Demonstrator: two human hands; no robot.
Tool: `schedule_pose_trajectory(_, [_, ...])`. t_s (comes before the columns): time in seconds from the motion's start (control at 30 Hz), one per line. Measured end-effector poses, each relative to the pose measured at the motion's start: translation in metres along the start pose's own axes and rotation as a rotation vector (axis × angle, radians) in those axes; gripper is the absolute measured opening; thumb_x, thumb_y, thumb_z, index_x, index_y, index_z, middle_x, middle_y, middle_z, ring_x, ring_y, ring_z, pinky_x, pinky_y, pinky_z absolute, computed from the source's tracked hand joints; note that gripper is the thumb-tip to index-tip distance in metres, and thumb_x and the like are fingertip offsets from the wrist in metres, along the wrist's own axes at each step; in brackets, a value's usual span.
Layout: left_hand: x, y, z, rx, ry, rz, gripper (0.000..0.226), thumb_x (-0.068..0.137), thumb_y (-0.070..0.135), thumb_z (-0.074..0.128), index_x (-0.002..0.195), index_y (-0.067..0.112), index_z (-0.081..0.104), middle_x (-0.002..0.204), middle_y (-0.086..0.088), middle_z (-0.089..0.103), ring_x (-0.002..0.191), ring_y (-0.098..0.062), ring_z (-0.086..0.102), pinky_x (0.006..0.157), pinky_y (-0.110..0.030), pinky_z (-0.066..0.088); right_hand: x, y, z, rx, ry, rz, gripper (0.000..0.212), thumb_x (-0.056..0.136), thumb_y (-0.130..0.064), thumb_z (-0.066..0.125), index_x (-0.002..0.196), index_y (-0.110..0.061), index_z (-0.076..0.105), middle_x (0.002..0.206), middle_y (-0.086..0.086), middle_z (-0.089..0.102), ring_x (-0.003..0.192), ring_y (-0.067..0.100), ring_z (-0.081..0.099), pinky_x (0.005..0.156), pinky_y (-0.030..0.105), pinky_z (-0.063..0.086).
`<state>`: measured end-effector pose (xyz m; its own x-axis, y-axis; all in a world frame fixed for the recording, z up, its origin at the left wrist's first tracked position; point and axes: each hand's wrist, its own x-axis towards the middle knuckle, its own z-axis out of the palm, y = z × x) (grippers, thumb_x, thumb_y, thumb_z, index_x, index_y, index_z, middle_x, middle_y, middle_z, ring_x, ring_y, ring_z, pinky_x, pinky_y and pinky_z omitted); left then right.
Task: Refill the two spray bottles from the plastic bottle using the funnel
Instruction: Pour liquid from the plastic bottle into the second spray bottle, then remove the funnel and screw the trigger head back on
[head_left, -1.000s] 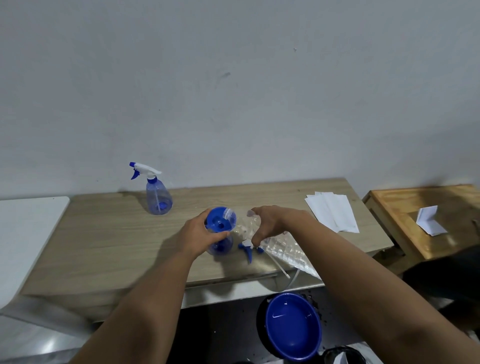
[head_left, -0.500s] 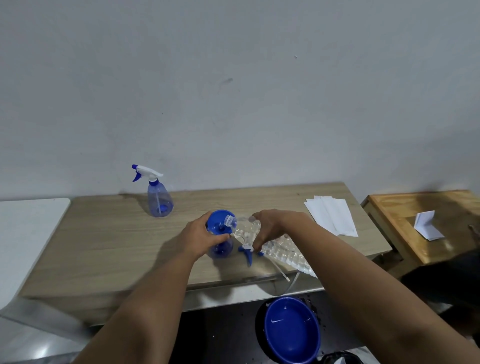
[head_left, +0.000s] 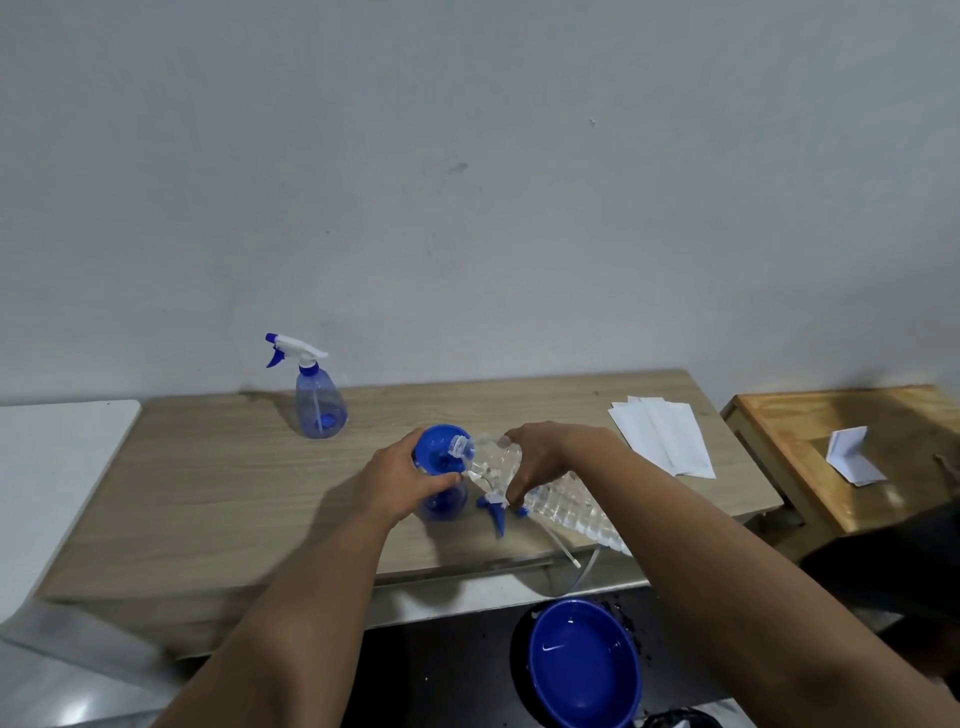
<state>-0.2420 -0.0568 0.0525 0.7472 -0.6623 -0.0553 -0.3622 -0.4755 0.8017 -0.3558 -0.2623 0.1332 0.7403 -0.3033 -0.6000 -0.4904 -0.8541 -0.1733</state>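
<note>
Head view: the left hand (head_left: 402, 480) is wrapped around the blue funnel (head_left: 439, 449), its grip closed on the funnel's rim and neck; the funnel sits upright in the mouth of a blue spray bottle (head_left: 441, 506) that stands on the wooden tabletop (head_left: 218, 499), mostly hidden behind the hand. The right hand (head_left: 540, 457) has its grip closed on the clear plastic bottle (head_left: 566, 506), which lies tilted with its ribbed body running back toward the near right edge of the tabletop and its open neck over the funnel's bowl; whether liquid is running I cannot tell. Just below the plastic bottle's shoulder a loose spray head (head_left: 496, 506) with a blue trigger lies on the tabletop, its thin dip tube (head_left: 563, 551) reaching past the tabletop's near edge. A second spray bottle (head_left: 317, 402), with its white and blue head screwed on, stands upright at the far left of the tabletop, well apart from the hands; white papers (head_left: 662, 434) lie at the far right of it. Below the near edge a blue bowl (head_left: 584, 665) sits on the dark floor; a smaller wooden table (head_left: 779, 441) to the right carries a folded paper (head_left: 852, 457).
</note>
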Motion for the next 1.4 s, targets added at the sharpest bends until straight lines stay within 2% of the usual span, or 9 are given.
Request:
schedule_pose_trajectory(0.23, [-0.001, -0.001, 0.000, -0.034, 0.000, -0.007, 0.070, 0.053, 0.062, 0.083, 0.117, 0.055, 0.056, 0.092, 0.032, 0.067, 0.092, 0.003, 0.063, 0.075, -0.020, 0.049, 0.000, 0.007, 0.010, 0.106, 0.044, -0.028, 0.115, 0.066, -0.048, 0.089, 0.162, -0.026, 0.029, 0.162, 0.002, 0.043, 0.142, 0.028, 0.047, 0.095, 0.034, 0.046])
schedule_pose_trajectory(0.4, [0.004, -0.010, 0.002, -0.066, -0.038, -0.097, 0.127, 0.045, 0.066, 0.090, 0.153, 0.034, 0.031, 0.124, 0.019, 0.059, 0.108, -0.004, 0.058, 0.091, -0.025, 0.048, -0.005, 0.024, 0.032, 0.355, 0.196, -0.157, 0.113, 0.065, -0.043, 0.092, 0.160, -0.036, 0.032, 0.107, -0.003, 0.067, 0.095, 0.013, 0.063, 0.087, 0.026, 0.044])
schedule_pose_trajectory(0.5, [0.005, -0.018, 0.005, -0.077, -0.071, -0.145, 0.138, 0.042, 0.063, 0.092, 0.157, 0.031, 0.022, 0.136, 0.008, 0.056, 0.118, -0.009, 0.056, 0.098, -0.030, 0.046, -0.010, 0.034, 0.038, 0.581, 0.339, -0.215, 0.111, 0.058, -0.047, 0.094, 0.153, -0.051, 0.037, 0.104, -0.005, 0.065, 0.074, 0.000, 0.066, 0.087, 0.024, 0.051])
schedule_pose_trajectory(0.6, [0.007, -0.029, 0.010, -0.064, -0.096, -0.147, 0.123, 0.047, 0.057, 0.092, 0.152, 0.034, 0.033, 0.136, 0.006, 0.057, 0.125, -0.014, 0.053, 0.101, -0.036, 0.047, -0.010, 0.043, 0.035, 0.756, 0.484, -0.242, 0.106, 0.059, -0.035, 0.099, 0.149, -0.050, 0.044, 0.105, 0.001, 0.066, 0.072, 0.006, 0.066, 0.086, 0.026, 0.057])
schedule_pose_trajectory(0.73, [0.011, -0.033, 0.019, -0.092, -0.114, -0.140, 0.073, 0.054, 0.043, 0.094, 0.116, 0.047, 0.055, 0.119, 0.020, 0.062, 0.118, -0.012, 0.057, 0.090, -0.029, 0.045, 0.002, 0.053, 0.016, 0.865, 0.644, -0.243, 0.100, 0.063, -0.033, 0.100, 0.143, -0.050, 0.043, 0.114, 0.001, 0.067, 0.098, 0.015, 0.069, 0.086, 0.027, 0.058])
schedule_pose_trajectory(0.83, [0.014, -0.033, 0.026, -0.101, -0.119, -0.212, 0.074, 0.058, 0.036, 0.096, 0.119, 0.028, 0.055, 0.114, 0.011, 0.062, 0.107, -0.011, 0.060, 0.084, -0.027, 0.045, 0.026, 0.053, 0.002, 0.917, 0.770, -0.213, 0.100, 0.063, -0.036, 0.100, 0.142, -0.046, 0.039, 0.117, -0.005, 0.066, 0.108, 0.011, 0.067, 0.091, 0.030, 0.056])
schedule_pose_trajectory(1.03, [0.019, -0.035, 0.041, -0.094, -0.092, -0.276, 0.051, 0.064, 0.029, 0.094, 0.095, 0.039, 0.055, 0.088, 0.022, 0.064, 0.075, 0.018, 0.059, 0.059, -0.004, 0.040, 0.090, 0.054, -0.005, 1.028, 0.917, -0.116, 0.095, 0.063, -0.042, 0.098, 0.140, -0.040, 0.042, 0.122, -0.019, 0.062, 0.117, 0.005, 0.063, 0.101, 0.034, 0.055])
schedule_pose_trajectory(1.17, [0.019, -0.030, 0.044, -0.048, -0.081, -0.339, 0.040, 0.070, 0.038, 0.089, 0.089, 0.037, 0.054, 0.080, 0.023, 0.061, 0.072, 0.006, 0.056, 0.057, -0.006, 0.035, 0.123, 0.056, -0.002, 1.040, 0.924, -0.109, 0.096, 0.062, -0.042, 0.100, 0.140, -0.035, 0.044, 0.122, -0.026, 0.057, 0.119, 0.008, 0.063, 0.103, 0.034, 0.054])
schedule_pose_trajectory(1.4, [0.021, -0.030, 0.052, -0.030, -0.075, -0.342, 0.039, 0.077, 0.023, 0.086, 0.108, 0.013, 0.064, 0.084, 0.010, 0.062, 0.067, 0.011, 0.050, 0.057, 0.001, 0.037, 0.138, 0.057, 0.000, 1.048, 0.887, -0.062, 0.115, 0.055, -0.056, 0.099, 0.149, -0.037, 0.035, 0.134, -0.004, 0.059, 0.124, 0.014, 0.059, 0.103, 0.032, 0.052])
